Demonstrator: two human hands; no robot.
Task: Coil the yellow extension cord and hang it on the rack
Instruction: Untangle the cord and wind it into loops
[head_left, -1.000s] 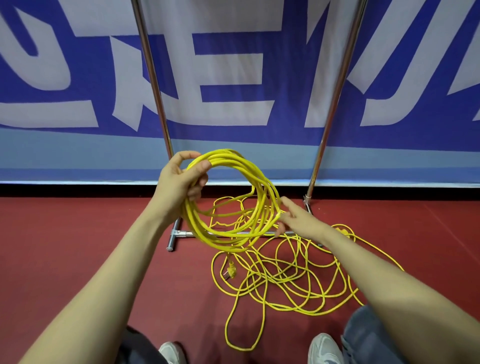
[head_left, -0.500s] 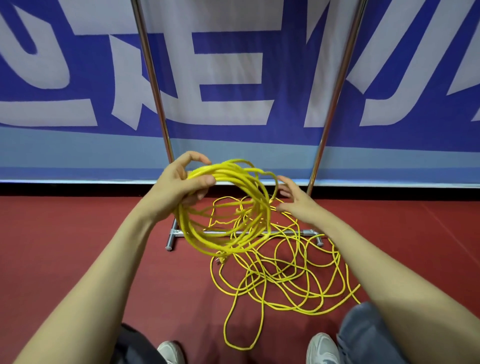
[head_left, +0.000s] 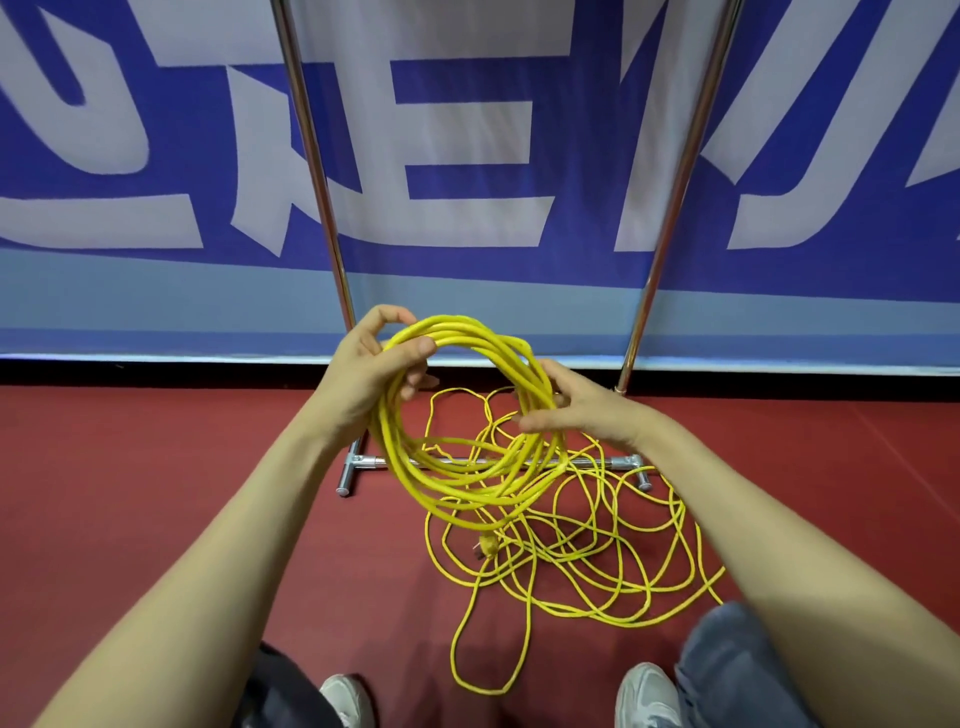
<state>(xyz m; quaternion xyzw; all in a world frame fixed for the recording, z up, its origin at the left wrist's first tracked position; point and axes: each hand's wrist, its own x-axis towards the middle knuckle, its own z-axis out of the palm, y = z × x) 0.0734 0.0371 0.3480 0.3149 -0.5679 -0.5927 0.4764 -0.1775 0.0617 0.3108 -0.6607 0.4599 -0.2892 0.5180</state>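
We hold the yellow extension cord (head_left: 457, 410) in front of the rack (head_left: 317, 171), whose 2 chrome uprights rise against the blue and white banner (head_left: 467, 130) behind it. Our left hand (head_left: 371, 371) is closed over the top of the coil, thumb pressed across the bunched loops and fingers curled behind them. Our right hand (head_left: 582, 408) is half open at the coil's right side, its fingers curved around the strands there without a tight grip. The gathered loops hang down in front of the rack's low crossbar (head_left: 602, 461). The rest of the cord lies loose in a tangle on the red floor (head_left: 156, 493), spreading from the rack's base toward our 2 shoes (head_left: 644, 693), with the plug (head_left: 487, 545) resting in the tangle just below the coil.
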